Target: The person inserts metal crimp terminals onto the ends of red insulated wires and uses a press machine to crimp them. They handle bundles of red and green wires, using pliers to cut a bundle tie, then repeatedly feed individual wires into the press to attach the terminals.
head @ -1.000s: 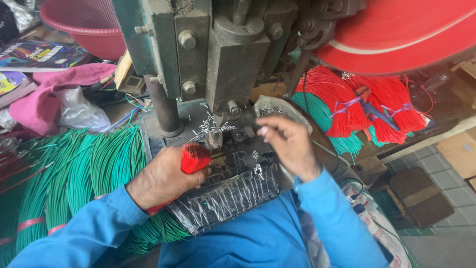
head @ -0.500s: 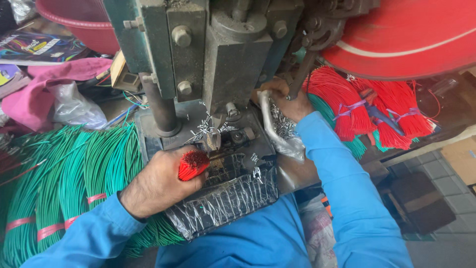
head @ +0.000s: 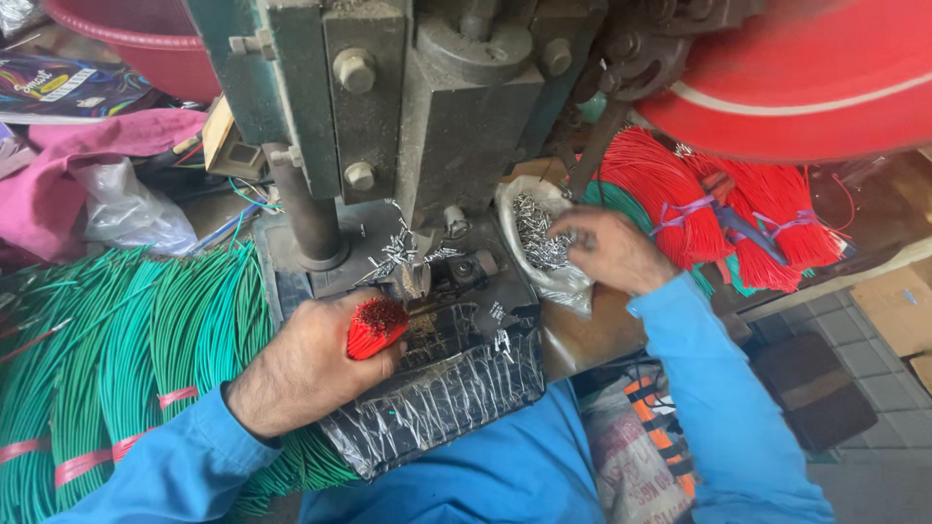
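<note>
My left hand (head: 311, 374) grips a bundle of red wires (head: 376, 327), their cut ends facing up, just in front of the press die (head: 417, 277). My right hand (head: 607, 250) reaches into a clear plastic bag of small metal terminals (head: 536, 231) to the right of the die, fingers pinched among the pieces. Loose metal scraps lie around the die. A black tray wrapped in shiny plastic (head: 442, 388) sits under my left hand.
A grey-green press machine (head: 408, 107) fills the top middle, with a red flywheel (head: 806, 78) at the upper right. Bundles of green wires (head: 116, 340) lie at the left, red wire bundles (head: 718, 209) at the right. A pink cloth (head: 58, 184) and a red basin (head: 116, 29) sit at the far left.
My right hand moved from the die to the right and down into the bag of terminals. My left hand kept the red wire bundle in place.
</note>
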The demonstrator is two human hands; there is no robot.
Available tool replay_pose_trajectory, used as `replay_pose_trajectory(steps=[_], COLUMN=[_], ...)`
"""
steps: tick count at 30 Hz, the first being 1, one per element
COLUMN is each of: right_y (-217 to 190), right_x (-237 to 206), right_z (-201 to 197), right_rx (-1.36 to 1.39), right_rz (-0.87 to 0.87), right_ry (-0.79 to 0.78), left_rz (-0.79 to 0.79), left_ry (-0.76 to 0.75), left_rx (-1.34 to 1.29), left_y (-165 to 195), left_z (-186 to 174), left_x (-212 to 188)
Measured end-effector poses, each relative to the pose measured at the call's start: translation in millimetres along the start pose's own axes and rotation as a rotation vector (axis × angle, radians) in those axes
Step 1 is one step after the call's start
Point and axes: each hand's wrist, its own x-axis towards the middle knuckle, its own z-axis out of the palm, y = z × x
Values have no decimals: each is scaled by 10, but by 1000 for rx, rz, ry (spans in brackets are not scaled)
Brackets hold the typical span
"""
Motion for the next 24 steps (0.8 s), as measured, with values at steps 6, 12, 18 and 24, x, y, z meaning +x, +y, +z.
replay_pose_trajectory(steps=[6,12,18,24], right_y=[186,280,178,79], right_x=[-357,-295,22,192], right_z=[39,66,252,322], right_rx=[-368,-372,-195,-378], right_rz=[-116,-62,-174,-164], right_ry=[-126,-158,20,-107], left_rz=[-11,22,-225,-189], left_ry=[-10,-22,-217,-377], left_rx=[-14,-134,-373,-657], left_y=[-4,-48,-196,-340], left_z=[8,1,-135,-338], left_x=[12,35,175,292])
